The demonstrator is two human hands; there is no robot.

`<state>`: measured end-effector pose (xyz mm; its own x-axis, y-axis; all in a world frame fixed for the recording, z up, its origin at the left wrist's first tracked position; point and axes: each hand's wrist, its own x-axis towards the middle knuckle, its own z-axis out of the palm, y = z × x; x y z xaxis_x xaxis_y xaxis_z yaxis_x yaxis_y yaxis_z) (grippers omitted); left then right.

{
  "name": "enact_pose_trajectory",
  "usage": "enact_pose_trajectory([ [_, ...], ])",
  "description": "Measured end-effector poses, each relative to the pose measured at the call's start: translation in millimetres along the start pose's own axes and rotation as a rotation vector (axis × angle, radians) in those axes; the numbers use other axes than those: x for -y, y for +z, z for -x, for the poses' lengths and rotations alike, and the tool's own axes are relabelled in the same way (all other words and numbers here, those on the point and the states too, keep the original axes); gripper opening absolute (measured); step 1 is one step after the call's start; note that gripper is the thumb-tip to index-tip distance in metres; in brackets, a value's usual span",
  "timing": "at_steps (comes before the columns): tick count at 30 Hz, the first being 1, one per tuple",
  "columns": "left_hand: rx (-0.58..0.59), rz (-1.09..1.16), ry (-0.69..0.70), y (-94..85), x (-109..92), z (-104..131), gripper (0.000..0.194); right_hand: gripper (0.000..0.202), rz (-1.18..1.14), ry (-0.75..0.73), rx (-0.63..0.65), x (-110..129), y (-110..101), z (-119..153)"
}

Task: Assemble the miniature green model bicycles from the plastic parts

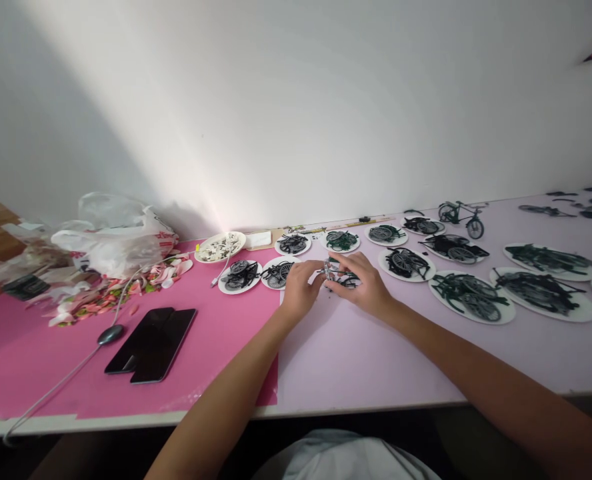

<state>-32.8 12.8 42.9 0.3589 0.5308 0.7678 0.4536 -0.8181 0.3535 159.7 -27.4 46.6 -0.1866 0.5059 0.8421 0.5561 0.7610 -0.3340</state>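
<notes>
Over the lilac part of the table, my left hand point(301, 288) pinches a small grey bicycle part point(328, 269). My right hand point(369, 285) holds the same part from the other side between thumb and fingers. The part is too small to name exactly, and the fingers cover some of it. Behind my hands are dark parts, partly hidden. Left of my left hand is a plate point(264, 280) of miniature bicycle parts with spoked wheels. Another plate point(383, 272) of dark parts lies just right of my right hand.
Several more plates of parts, such as one with green pieces point(441, 303), spread right. A model bicycle point(461, 217) stands at the back. On the pink side lie two dark phones point(156, 340), a cable with a dark oval piece point(111, 335), petals point(101, 300) and plastic bags point(116, 233).
</notes>
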Motion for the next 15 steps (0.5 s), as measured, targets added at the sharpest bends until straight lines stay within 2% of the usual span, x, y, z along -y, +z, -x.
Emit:
enact_pose_trajectory([
  [7, -0.039, 0.036, -0.003, -0.8, -1.7, 0.0, 0.013, 0.060, -0.029, 0.011, 0.014, -0.2, 0.1, 0.6],
  [15, 0.008, 0.029, -0.105, 3.2, 0.5, 2.2, 0.021, 0.053, -0.082, 0.099, 0.005, -1.5, 2.4, 3.4],
])
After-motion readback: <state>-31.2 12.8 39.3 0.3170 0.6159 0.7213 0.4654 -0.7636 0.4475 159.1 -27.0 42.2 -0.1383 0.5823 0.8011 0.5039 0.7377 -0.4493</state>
